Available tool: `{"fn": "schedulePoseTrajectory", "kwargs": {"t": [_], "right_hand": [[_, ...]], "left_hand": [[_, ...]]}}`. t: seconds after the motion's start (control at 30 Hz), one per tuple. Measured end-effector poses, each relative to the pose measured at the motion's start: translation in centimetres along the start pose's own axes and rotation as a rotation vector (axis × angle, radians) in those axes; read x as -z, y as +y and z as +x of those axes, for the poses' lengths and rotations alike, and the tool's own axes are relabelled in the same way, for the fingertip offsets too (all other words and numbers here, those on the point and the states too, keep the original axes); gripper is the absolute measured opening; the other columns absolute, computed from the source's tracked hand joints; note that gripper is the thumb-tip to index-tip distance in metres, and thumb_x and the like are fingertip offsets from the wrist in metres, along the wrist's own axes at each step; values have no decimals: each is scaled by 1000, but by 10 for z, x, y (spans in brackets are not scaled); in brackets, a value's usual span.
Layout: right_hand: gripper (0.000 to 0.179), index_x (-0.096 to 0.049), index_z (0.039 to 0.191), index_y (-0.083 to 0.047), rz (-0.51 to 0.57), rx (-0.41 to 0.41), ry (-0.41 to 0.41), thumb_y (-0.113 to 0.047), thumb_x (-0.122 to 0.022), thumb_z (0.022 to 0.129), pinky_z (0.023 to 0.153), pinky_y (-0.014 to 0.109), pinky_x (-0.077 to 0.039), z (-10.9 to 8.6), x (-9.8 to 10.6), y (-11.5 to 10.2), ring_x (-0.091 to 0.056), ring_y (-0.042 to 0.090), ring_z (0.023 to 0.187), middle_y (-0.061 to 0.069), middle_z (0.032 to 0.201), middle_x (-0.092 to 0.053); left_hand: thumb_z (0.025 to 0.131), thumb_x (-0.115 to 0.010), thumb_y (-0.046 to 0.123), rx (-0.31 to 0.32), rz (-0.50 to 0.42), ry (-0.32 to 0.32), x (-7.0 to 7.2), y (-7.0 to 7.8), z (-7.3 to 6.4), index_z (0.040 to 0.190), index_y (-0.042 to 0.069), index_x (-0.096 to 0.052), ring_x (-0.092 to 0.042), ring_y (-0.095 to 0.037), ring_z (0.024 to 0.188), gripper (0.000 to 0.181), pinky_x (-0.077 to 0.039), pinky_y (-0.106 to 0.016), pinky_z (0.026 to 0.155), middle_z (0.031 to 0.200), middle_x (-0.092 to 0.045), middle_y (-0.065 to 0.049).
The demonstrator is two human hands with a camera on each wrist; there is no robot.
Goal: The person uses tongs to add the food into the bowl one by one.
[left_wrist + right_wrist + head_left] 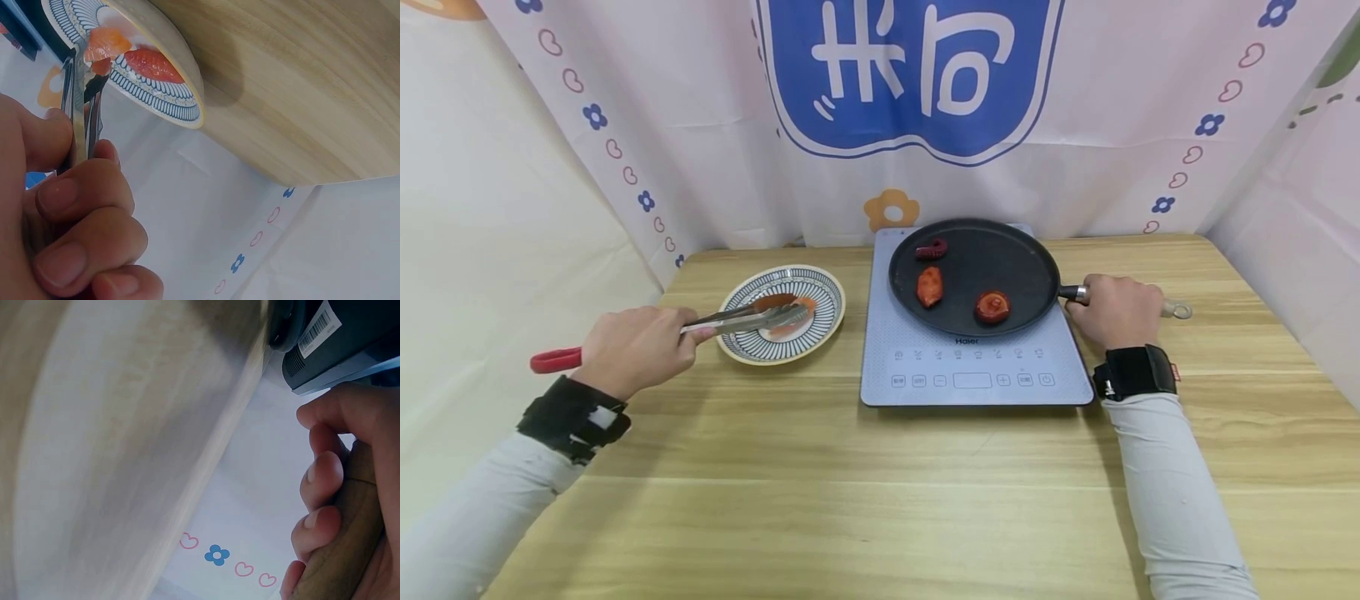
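Note:
My left hand [643, 346] holds metal tongs [741, 318] with a red end. Their tips reach over a patterned plate [730, 348]. An orange, salmon-like piece [107, 44] is at the tips, and I cannot tell whether they pinch it. Beside it on the plate lies a red, sausage-like piece [153, 65]. With its fingers curled around the wooden handle [350, 537], my right hand [1116, 310] grips a black frying pan [1000, 258]. In the pan lie a dark red curled piece [932, 249], an orange-red oblong piece [929, 287] and a round red piece [992, 307].
Under the pan is a white Haier induction cooktop [917, 358], its control panel toward me. The wooden table [820, 483] extends around it. A printed white curtain [715, 125] hangs behind the table and along both sides.

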State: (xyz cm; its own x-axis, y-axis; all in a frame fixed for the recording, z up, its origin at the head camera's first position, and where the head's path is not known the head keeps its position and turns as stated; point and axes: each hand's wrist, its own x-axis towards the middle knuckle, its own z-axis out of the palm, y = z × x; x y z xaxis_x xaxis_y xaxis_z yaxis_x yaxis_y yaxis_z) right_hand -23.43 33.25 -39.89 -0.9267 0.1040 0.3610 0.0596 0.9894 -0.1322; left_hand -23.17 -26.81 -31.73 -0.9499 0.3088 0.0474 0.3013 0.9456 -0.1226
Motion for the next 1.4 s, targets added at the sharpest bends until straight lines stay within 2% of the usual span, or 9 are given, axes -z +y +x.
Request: {"fn": "schedulePoseTrajectory", "kwargs": {"t": [0.13,0.37,1.1,1.4], "right_hand": [[35,-60,70,-6,1,-1,-1,-30,-81,85,51,45,-31,0,0,0,-53,33,53,10,58,-56],[36,-59,70,-7,2,-5,-13,-31,-80,86,52,46,-32,0,2,-1,-53,33,53,10,58,-56],[33,-61,72,-6,9,-2,-7,-29,-81,85,53,48,-33,0,2,-1,-55,36,55,11,58,-57],[33,-63,74,-5,10,-7,-19,-30,-81,86,54,48,-34,0,2,-1,-55,36,56,12,60,-58]], "left_hand": [[105,-55,47,-1,0,-3,1,0,0,116,12,-75,-50,-22,60,42,-35,-37,46,62,-48,-2],[105,-55,49,-8,6,2,4,1,1,110,14,-74,-51,-22,61,40,-36,-38,46,62,-49,-2],[106,-54,47,-18,7,-2,7,5,3,107,15,-74,-50,-21,61,37,-35,-37,46,62,-49,-1],[105,-55,47,-18,7,1,7,6,3,112,15,-75,-50,-21,61,39,-34,-36,46,62,-48,-1]]}}
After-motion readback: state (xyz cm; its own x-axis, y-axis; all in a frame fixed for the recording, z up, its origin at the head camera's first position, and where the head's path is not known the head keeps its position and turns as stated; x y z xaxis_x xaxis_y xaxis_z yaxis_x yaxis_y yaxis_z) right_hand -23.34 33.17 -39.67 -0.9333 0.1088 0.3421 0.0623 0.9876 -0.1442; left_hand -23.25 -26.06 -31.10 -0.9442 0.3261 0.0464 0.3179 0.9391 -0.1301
